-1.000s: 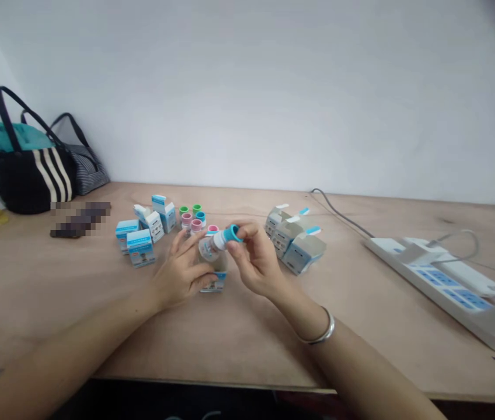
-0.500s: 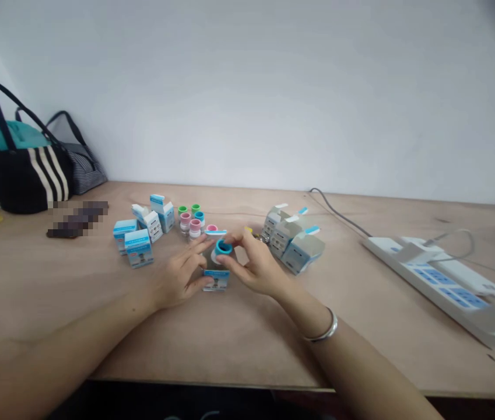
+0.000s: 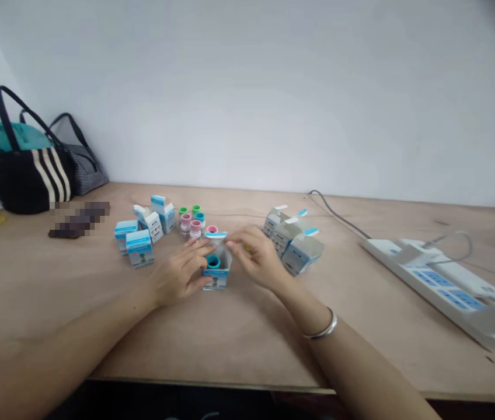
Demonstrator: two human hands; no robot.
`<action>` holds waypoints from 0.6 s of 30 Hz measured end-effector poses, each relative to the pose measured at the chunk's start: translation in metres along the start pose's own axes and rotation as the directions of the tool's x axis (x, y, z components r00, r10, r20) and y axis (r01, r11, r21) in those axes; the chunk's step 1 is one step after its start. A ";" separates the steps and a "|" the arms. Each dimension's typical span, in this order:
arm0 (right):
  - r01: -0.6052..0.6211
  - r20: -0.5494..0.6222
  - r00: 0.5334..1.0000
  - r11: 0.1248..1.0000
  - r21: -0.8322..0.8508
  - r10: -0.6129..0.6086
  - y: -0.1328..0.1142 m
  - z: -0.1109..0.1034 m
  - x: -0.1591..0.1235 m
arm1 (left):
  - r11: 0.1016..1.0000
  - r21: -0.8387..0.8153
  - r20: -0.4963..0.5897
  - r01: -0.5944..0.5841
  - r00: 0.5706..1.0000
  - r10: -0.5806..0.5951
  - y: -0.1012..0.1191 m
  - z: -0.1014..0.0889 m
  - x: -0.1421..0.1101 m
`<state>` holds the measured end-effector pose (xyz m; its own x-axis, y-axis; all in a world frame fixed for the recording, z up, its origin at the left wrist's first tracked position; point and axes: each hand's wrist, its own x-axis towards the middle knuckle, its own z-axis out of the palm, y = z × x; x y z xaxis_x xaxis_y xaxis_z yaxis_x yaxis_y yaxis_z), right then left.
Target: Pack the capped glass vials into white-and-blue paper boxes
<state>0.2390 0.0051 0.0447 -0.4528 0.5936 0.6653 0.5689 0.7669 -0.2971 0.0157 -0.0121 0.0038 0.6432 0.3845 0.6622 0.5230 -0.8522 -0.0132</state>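
Note:
A small blue-and-white box (image 3: 216, 282) stands upright with its top flap raised. Inside it sits a small jar with a blue rim (image 3: 213, 261). My left hand (image 3: 181, 273) is closed around the box's left side, thumb at the front and fingers at the top edge. Beside the box's right edge is my right hand (image 3: 256, 256), its fingers bent and slightly apart, near the side flap, with no jar in it. Whether its fingertips touch the flap is hard to see. Behind the box stand several small jars with pink (image 3: 195, 226), green (image 3: 196, 209) and blue rims.
Several matching boxes (image 3: 139, 249) stand on the left, some with raised flaps. Open boxes (image 3: 302, 255) lie tilted on the right. A white power strip (image 3: 431, 280) with cables runs along the table's right side. Bags (image 3: 28, 175) and a dark pixelated object (image 3: 80, 220) are at left.
The blue-rimmed jar has gone down into the box, and my right hand has let go of it and shifted slightly right. My left hand stays on the box.

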 end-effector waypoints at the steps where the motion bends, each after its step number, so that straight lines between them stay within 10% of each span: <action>1: -0.097 -0.040 0.995 0.990 -0.099 0.094 0.005 -0.003 0.001 | 1.000 -0.008 0.003 0.005 1.000 -0.005 -0.001 0.000 0.000; 7: -0.307 0.079 0.883 0.696 -0.650 0.463 0.032 -0.007 -0.002 | 0.998 -0.056 0.007 0.022 1.000 -0.022 -0.001 0.001 0.000; 18: -0.247 0.136 0.874 0.669 -0.701 0.466 0.039 0.010 -0.002 | 0.996 -0.076 0.002 0.039 0.999 -0.039 0.003 -0.002 0.001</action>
<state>0.2555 0.0360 0.0246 -0.2246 0.9094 0.3502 0.9737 0.1956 0.1165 0.0167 -0.0145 0.0056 0.6234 0.4184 0.6605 0.5037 -0.8610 0.0701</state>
